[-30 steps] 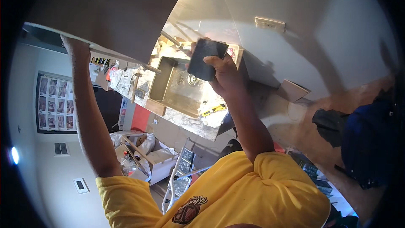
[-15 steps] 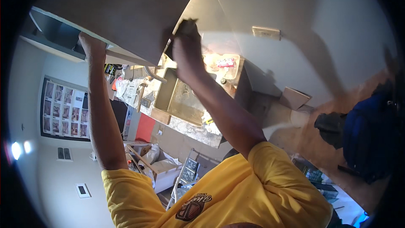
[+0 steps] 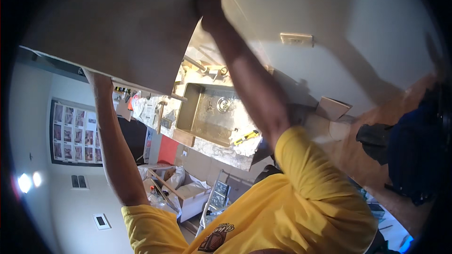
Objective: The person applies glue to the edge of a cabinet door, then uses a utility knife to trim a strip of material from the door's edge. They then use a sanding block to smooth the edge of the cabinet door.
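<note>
A large, flat brownish-grey panel [image 3: 127, 33] fills the upper left, like the face of an overhead cabinet. My left hand [image 3: 97, 79] is raised to its lower edge, and the fingers are hidden behind that edge. Up at the panel's right edge, my right hand [image 3: 210, 9] is closed and pressed close to the surface. Something dark shows at its fingers, too shadowed and blurred to name.
Below the panel is a worktop with a metal sink [image 3: 186, 108], a yellow utility knife [image 3: 246, 137] and a hammer [image 3: 160, 111]. A white box [image 3: 193, 202] of materials stands lower down. A wall outlet [image 3: 296, 39] and a dark blue bag [image 3: 414, 150] are on the right.
My right hand has moved up along the panel's right edge, uncovering the sink drain. My left hand sits slightly lower in view, and the panel covers more of the picture's left.
</note>
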Demonstrator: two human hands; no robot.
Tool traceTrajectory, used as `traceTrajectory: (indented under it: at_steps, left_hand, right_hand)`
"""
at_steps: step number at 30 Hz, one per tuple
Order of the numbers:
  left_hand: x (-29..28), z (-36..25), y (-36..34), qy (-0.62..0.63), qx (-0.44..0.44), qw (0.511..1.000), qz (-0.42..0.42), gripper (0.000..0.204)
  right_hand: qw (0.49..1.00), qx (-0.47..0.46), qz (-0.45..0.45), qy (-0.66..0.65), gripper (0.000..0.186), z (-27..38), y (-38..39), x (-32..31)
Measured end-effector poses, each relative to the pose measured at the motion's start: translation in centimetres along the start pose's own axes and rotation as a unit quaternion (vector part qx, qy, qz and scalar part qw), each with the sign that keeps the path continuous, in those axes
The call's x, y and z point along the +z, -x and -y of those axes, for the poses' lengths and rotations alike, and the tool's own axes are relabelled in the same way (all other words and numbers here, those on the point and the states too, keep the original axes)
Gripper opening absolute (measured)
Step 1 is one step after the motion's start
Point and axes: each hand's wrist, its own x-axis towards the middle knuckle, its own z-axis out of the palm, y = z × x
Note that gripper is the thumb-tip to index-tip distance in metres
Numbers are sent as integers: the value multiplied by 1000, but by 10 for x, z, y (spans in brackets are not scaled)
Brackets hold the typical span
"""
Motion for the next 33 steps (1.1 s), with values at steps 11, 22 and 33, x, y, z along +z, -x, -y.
traceTrajectory:
  at_steps: [11, 22, 33]
  left_hand:
    - [-44, 42, 9, 107, -92, 989, 46, 49]
    - [-52, 59, 6, 27, -63, 995, 67, 49]
    - [-42, 53, -5, 21, -32, 997, 68, 50]
  right_hand:
    - [793, -312, -90, 516, 26, -45, 84, 23]
    - [406, -428, -78, 804, 33, -59, 3, -6]
    - [994, -4, 37, 105, 61, -13, -60, -17]
